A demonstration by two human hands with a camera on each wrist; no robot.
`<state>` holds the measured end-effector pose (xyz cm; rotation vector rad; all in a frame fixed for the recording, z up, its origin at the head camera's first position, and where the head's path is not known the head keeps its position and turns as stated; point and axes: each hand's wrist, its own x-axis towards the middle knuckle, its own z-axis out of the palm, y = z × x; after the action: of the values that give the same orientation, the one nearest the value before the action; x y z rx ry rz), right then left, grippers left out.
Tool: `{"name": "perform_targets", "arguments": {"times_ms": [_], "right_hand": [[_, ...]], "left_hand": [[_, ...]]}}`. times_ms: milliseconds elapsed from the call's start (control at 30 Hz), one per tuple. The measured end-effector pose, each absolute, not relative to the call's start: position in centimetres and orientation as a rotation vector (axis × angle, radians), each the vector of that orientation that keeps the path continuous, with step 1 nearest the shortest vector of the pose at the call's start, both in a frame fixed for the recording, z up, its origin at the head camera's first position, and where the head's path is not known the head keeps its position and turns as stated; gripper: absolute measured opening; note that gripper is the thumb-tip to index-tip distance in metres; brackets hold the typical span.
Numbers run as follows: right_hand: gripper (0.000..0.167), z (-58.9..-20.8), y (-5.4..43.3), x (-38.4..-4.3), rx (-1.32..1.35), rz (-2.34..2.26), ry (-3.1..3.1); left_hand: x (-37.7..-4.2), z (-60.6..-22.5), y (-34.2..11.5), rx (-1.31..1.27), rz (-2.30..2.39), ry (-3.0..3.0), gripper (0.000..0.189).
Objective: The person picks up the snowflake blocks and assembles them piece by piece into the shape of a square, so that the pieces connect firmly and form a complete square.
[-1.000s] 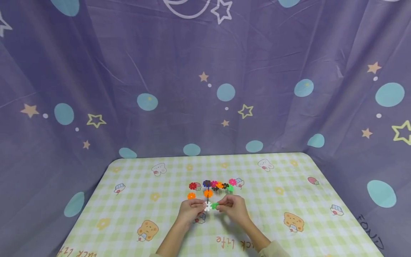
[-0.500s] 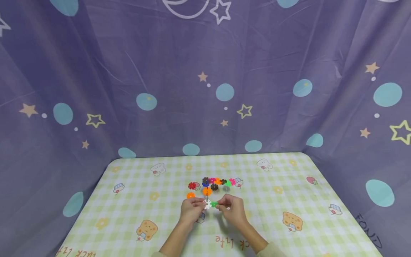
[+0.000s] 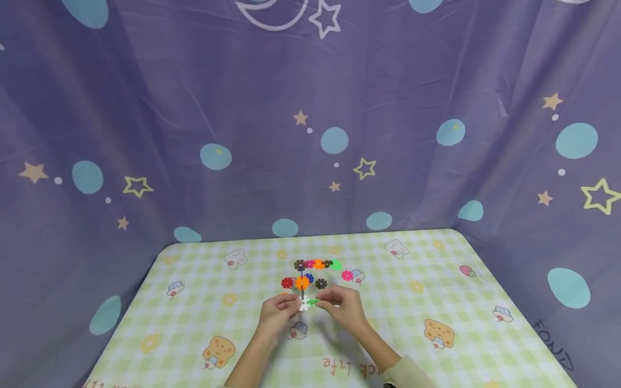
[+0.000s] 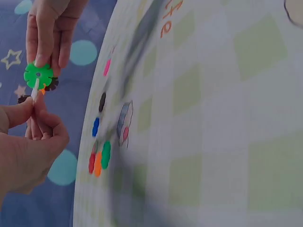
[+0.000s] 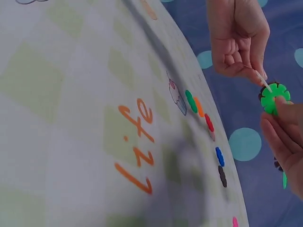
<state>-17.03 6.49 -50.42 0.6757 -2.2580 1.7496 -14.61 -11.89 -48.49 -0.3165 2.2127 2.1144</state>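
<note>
Head view is showing a white flower-shaped plastic disc (image 3: 304,303) sitting between two hands above the cloth-covered counter (image 3: 402,302), its face towards the camera. The left hand (image 3: 278,313) is pinching the white disc's left rim in a narrow grip, probably to steady it while leaving its right side free. The right hand (image 3: 345,311) is pinching a bright green flower-shaped plastic disc (image 3: 312,302) just right of the white disc, with an equally narrow grip on the rim facing away from it. Both wrist views are showing these two touching and crossing roughly at right angles, an arrangement that likely suits their rim slots; how deeply they are meshing cannot be told.

Beyond the white disc, an orange flower-shaped plastic disc (image 3: 302,282) is lining up with it, and farther out a row of dark, magenta, orange and green discs (image 3: 318,263) is branching rightward. The row is seemingly hanging off the white disc's far side, so the left hand is presumably bearing its weight too.

On the counter past the white disc, loose plastic pieces are lying, perhaps for easy reach: a red disc (image 3: 287,283) leftward, a black disc (image 3: 321,283) rightward and a pink disc (image 3: 347,275) farther right. Beyond everything, a purple star-printed curtain (image 3: 271,183) is hanging.
</note>
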Motion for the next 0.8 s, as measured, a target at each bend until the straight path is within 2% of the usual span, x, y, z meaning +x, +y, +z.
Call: {"name": "perform_targets", "arguments": {"times_ms": [200,467,600,800], "right_hand": [[0.026,-51.7,5.1,-17.6,0.871,1.682,-2.375],[0.041,-52.2,2.6,-17.5,1.29,0.945,-2.732],[0.046,-52.5,2.1,-17.4,1.346,0.772,-2.79],[0.042,-52.6,2.3,-17.2,1.358,0.714,-2.788]], "left_hand": [[-15.0,-48.3,-14.2,-0.501,2.191,2.154,0.033],[-15.0,-48.3,-16.0,-0.561,2.238,2.128,0.038],[-14.9,-48.5,-16.1,-0.565,2.247,2.103,0.037],[-14.8,-48.7,-16.2,-0.589,2.214,2.115,0.038]]}}
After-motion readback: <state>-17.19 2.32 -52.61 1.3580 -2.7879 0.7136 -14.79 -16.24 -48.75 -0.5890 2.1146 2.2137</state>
